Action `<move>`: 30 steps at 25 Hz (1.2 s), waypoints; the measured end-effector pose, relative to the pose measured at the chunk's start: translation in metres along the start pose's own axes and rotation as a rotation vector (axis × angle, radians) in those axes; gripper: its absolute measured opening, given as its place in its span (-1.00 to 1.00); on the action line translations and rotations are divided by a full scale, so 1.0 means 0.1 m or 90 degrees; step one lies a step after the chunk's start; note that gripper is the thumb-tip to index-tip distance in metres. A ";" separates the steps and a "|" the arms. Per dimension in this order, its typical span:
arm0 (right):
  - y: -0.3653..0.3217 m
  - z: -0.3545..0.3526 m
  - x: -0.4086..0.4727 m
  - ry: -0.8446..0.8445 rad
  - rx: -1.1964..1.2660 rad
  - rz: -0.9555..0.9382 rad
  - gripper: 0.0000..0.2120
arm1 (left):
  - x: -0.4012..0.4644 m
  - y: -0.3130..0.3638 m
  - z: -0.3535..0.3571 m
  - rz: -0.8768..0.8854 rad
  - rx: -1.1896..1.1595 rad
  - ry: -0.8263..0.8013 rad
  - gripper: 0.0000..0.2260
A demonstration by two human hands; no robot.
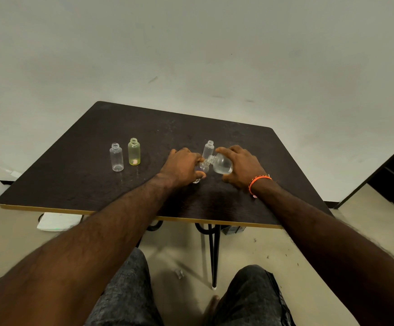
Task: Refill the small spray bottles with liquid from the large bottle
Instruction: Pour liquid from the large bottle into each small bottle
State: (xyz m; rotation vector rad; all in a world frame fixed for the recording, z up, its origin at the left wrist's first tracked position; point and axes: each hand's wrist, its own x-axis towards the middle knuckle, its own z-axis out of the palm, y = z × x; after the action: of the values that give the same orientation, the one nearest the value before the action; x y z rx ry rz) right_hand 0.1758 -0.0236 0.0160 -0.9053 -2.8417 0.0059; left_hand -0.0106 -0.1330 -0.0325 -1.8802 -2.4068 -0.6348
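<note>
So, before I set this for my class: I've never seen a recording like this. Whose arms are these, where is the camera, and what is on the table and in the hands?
There is no machine here. A person wears one camera on the head, looking forward and down, so the two arms are that person's own. The left hand grips a small clear bottle. The right hand, with an orange wristband, holds the large bottle tipped, its neck at the small bottle's mouth. On the dark table stand three more uncapped small bottles: a clear one, a yellowish one, and another clear one behind the hands.
</note>
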 end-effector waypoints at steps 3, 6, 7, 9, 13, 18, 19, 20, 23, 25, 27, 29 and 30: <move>-0.01 0.00 0.00 -0.001 -0.003 -0.002 -0.17 | -0.01 0.00 0.01 -0.001 -0.003 0.005 -0.51; -0.02 -0.01 0.00 0.003 -0.001 -0.003 -0.17 | -0.01 -0.01 0.00 -0.003 -0.003 0.004 -0.50; -0.02 -0.01 0.00 0.004 -0.001 -0.003 -0.17 | 0.00 -0.01 0.00 -0.004 -0.003 0.003 -0.50; -0.02 -0.01 0.00 0.005 -0.002 -0.004 -0.17 | 0.00 -0.01 0.00 -0.005 -0.001 0.004 -0.50; -0.03 -0.02 0.01 0.002 -0.004 -0.003 -0.17 | 0.00 -0.01 0.00 -0.007 0.000 0.000 -0.50; -0.03 -0.02 0.03 -0.001 -0.018 -0.007 -0.16 | -0.01 0.00 0.00 -0.010 0.005 0.005 -0.49; -0.03 -0.02 0.03 -0.001 -0.019 -0.006 -0.16 | -0.01 0.00 -0.01 -0.010 0.006 0.005 -0.49; -0.03 -0.02 0.03 -0.002 -0.017 -0.005 -0.16 | -0.01 0.00 -0.01 -0.010 0.007 0.004 -0.49; -0.03 -0.02 0.02 -0.003 -0.013 -0.003 -0.16 | -0.01 0.00 -0.02 -0.009 0.012 0.000 -0.48; -0.04 -0.02 0.02 -0.005 -0.010 -0.004 -0.16 | -0.02 0.00 -0.01 -0.011 0.008 -0.002 -0.49; -0.04 -0.02 0.02 -0.004 -0.007 -0.003 -0.16 | -0.03 0.01 -0.02 -0.011 0.007 -0.002 -0.49; -0.04 -0.02 0.02 -0.002 -0.003 -0.003 -0.16 | -0.03 0.01 -0.03 -0.009 0.009 0.001 -0.49; -0.04 -0.02 0.02 -0.002 -0.002 -0.004 -0.16 | -0.04 0.01 -0.03 -0.008 0.009 0.003 -0.49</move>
State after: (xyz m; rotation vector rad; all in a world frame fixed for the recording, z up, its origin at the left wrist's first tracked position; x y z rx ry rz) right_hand 0.1722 -0.0263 0.0186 -0.8975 -2.8489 0.0013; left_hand -0.0094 -0.1373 -0.0303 -1.8568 -2.4165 -0.6199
